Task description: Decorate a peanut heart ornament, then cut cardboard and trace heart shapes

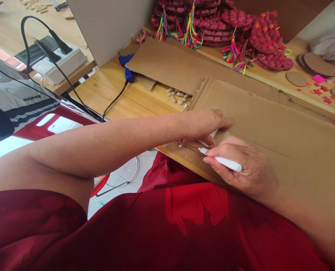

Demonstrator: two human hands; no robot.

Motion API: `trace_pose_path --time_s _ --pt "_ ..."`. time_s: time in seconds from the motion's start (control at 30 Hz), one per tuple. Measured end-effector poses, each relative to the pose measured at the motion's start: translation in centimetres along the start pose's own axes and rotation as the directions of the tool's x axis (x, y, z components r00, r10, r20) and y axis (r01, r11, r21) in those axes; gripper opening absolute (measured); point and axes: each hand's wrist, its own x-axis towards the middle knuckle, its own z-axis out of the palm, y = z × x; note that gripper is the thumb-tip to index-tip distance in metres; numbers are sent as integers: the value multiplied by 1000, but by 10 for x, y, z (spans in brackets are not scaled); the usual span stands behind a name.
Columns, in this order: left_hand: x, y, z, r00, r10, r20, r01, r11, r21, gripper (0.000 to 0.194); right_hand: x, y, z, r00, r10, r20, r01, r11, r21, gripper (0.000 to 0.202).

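Note:
My right hand (240, 162) is closed around a white pen (228, 163), whose tip touches the near edge of a large brown cardboard sheet (257, 120). Just to its left, my left hand (209, 126) presses down on a small white flat piece (213, 134), partly hidden under the palm. The fingers of this hand are spread over the cardboard. A thin line runs across the sheet to the right of my hands.
Behind lie another cardboard piece (167, 64), peanuts (178, 95) and a blue tool (129, 74) with a black cord. Pink decorations with tassels (212, 26), cardboard ovals (320, 64) and stars stand further back. A power strip (60, 64) is at left.

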Motion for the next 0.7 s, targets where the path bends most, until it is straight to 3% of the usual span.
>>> trace_pose_path --time_s 0.4,0.7 --pt "1 -1 1 999 18 -40 -19 999 -26 35 6 -9 2 998 19 58 -9 984 -181 21" --pt "-1 -2 2 998 40 -49 -45 994 -97 31 22 -13 14 998 49 42 -48 998 -34 17"
